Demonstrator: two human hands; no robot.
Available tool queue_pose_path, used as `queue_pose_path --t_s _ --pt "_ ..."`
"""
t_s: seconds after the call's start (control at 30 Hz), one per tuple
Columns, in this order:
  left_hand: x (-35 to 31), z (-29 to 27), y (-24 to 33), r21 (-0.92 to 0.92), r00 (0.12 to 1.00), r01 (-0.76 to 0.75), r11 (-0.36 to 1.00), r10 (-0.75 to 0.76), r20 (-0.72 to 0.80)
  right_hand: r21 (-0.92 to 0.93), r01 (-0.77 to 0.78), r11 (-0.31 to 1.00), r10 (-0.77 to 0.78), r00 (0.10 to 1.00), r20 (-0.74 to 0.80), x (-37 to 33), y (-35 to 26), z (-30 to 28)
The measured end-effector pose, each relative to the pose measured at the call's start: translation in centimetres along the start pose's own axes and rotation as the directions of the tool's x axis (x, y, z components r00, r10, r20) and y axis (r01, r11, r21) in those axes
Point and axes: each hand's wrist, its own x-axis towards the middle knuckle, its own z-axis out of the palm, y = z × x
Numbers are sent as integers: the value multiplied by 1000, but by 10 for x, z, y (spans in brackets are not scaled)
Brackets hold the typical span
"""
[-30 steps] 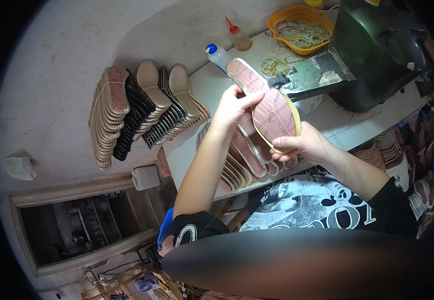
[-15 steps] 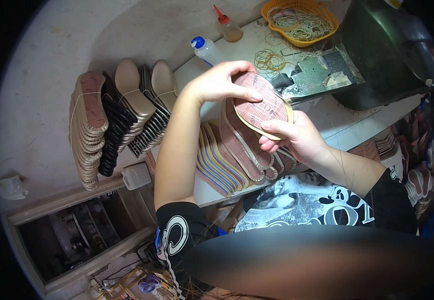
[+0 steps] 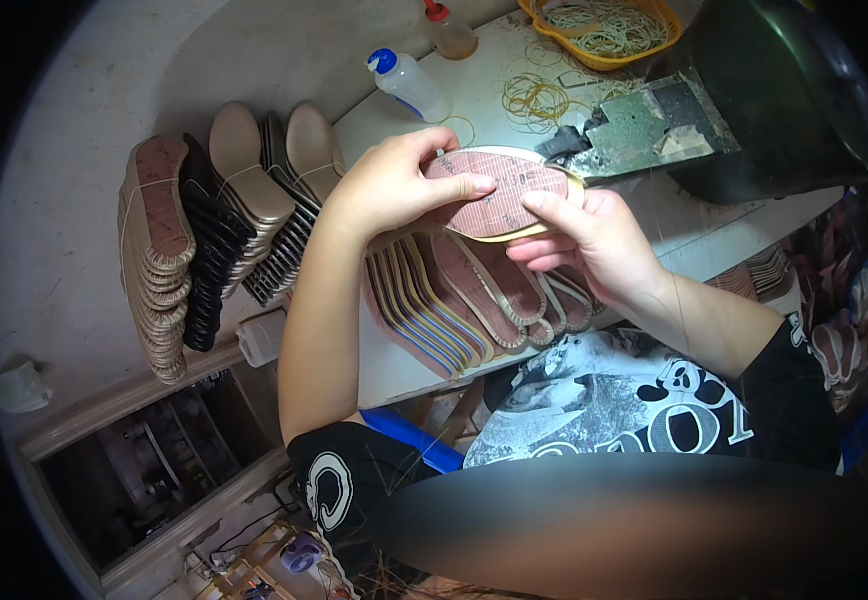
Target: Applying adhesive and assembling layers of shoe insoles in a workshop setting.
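A reddish insole [image 3: 509, 200] with a grid pattern and a yellow edge is held up between both hands over the table. My left hand [image 3: 389, 185] grips its left end, thumb lying on top. At the right end, my right hand [image 3: 609, 245] pinches it, with the thumb above and the fingers curled beneath. Below the hands stands a row of insoles [image 3: 424, 305] on edge, with yellow, blue and dark rims. Beside it, to the right, lie several reddish insoles with pale gathered borders [image 3: 489, 290].
Banded stacks of insoles [image 3: 159, 270] lean at the left wall. A blue-capped bottle [image 3: 409, 85], a red-capped bottle [image 3: 451, 35], loose rubber bands [image 3: 536, 98] and a yellow basket [image 3: 609, 62] of bands lie farther back. A green metal machine part [image 3: 654, 120] juts in from the right.
The insole has turned from a steep slant to nearly level. My left hand has moved left and slightly down with it, while my right hand still grips its right end. The view has shifted slightly.
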Motion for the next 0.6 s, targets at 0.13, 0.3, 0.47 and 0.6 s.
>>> queue_pose_path --t_s 0.13,0.3,0.47,0.6 --pt "-10 13 -7 -141 1000 15 990 -12 20 -37 11 999 -10 1000 21 2 0 -2" --pt "-22 32 -9 -264 995 75 962 -56 76 -153 18 988 -22 999 -26 0 -1 -3" --pt "-32 53 11 -460 957 289 840 -260 126 -234 124 964 -116 992 48 1 3 -13" --pt "-37 63 24 -537 947 319 780 -290 141 -244 194 950 -162 976 144 -24 8 -5"
